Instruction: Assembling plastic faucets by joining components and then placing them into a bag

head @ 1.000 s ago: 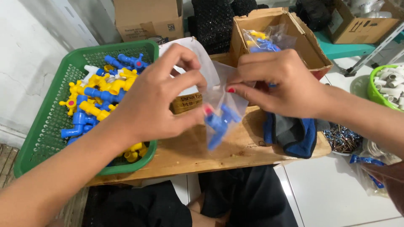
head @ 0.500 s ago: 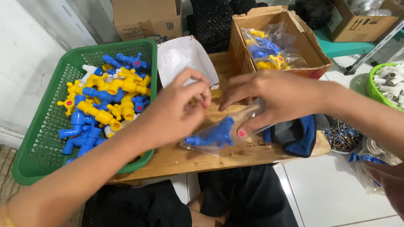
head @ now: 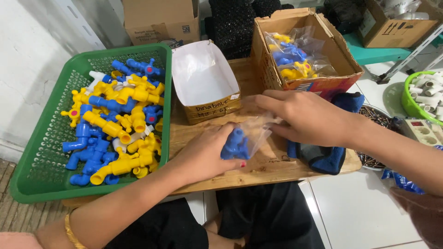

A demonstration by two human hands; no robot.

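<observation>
Left hand (head: 203, 154): curled around a blue plastic tap (head: 235, 145), fingers closed on it, pressing it down on the wooden counter (head: 277, 163).
Right hand (head: 309, 117): palm down, fingers spread flat over a clear plastic bag (head: 258, 133) that lies on the counter; it pins the bag rather than clasping it.
Blue plastic tap: sits at the mouth of the clear bag, near the middle of the counter, at 3 o'clock from the left hand and at 8 o'clock from the right hand. Whether it is fully inside the bag cannot be told.
Green basket (head: 37, 175): at 9 o'clock from the hands, on the counter's left end, heaped with blue and yellow taps (head: 115, 129).
White-lined carton (head: 205, 80): open and standing at 12 o'clock from the left hand, just beside the basket.
Cardboard box (head: 332, 50): at 12 o'clock from the right hand, holding bagged taps (head: 295, 57) in blue and yellow.
Blue cloth (head: 323, 159): lies under the right wrist, at the counter's right edge.
Bangle (head: 70, 230): gold, on the left forearm.
Lime bowl (head: 408, 99): at 3 o'clock, off the counter, with white pipe fittings (head: 429, 90) in it.
</observation>
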